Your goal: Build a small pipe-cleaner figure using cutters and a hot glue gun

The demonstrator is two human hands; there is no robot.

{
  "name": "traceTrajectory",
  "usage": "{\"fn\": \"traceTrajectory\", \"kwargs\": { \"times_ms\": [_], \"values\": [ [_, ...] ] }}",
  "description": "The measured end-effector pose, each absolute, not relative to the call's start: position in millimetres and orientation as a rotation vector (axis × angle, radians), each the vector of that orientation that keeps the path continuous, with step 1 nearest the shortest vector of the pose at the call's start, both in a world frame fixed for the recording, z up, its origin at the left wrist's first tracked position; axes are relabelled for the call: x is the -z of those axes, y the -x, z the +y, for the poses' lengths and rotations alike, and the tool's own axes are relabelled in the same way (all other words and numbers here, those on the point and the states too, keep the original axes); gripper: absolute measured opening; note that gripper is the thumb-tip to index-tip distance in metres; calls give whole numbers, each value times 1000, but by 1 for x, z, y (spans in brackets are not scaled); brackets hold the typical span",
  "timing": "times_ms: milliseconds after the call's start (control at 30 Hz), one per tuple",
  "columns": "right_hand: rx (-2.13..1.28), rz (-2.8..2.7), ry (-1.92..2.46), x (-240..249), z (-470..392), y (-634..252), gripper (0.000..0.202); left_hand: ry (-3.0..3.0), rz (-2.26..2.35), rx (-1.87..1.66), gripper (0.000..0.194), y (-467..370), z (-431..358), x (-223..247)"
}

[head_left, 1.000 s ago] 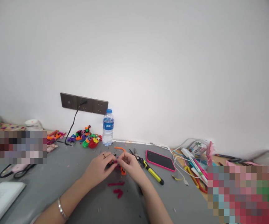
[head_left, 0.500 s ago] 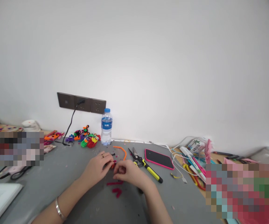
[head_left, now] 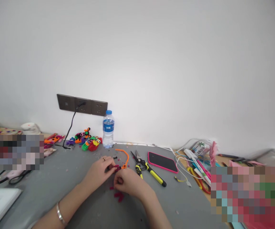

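Near the middle of the grey table mat (head_left: 80,203), my left hand (head_left: 103,169) pinches a small dark magenta fuzzy piece (head_left: 116,168). My right hand (head_left: 127,181) is curled just to its right, fingers bent inward; what it holds, if anything, is hidden. A curved orange fuzzy stem (head_left: 125,153) runs behind it, its near end beside the knuckles. Short magenta pieces (head_left: 119,196) lie on the mat below the hands. Yellow and black pliers (head_left: 154,174) rest to the right of my right hand.
A water bottle (head_left: 108,128) stands at the wall beside colourful fuzzy figures (head_left: 92,143). Right of the pliers lies a pink-edged phone (head_left: 162,162), then white cables (head_left: 181,165) and mixed craft supplies. A white box-like object (head_left: 1,203) is at the lower left.
My right hand has moved slightly down and left, with its fingers more curled, now partly covering the magenta strip on the mat. The dark magenta piece at my left fingertips shows more.
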State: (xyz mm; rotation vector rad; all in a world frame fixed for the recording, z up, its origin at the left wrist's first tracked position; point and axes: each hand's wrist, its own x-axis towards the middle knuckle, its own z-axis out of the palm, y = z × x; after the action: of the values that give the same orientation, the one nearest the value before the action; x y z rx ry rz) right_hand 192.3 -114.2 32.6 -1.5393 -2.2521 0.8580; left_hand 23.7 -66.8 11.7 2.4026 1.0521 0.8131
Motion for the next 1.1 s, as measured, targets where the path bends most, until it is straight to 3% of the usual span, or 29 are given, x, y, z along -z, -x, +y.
{"fn": "traceTrajectory", "kwargs": {
  "times_ms": [167,667,1100],
  "values": [
    [-951,-2130,1454,-37,-114,-202,13,-2410,1048,-828,15,-22,-63,-9],
    [-743,-1924,1443,-34,-105,-228,8,-2465,1018,-811,22,-22,-63,-9],
    [-706,-1864,1384,-31,-99,-226,22,-2521,873,-685,26,-23,-65,-5]
  ]
}}
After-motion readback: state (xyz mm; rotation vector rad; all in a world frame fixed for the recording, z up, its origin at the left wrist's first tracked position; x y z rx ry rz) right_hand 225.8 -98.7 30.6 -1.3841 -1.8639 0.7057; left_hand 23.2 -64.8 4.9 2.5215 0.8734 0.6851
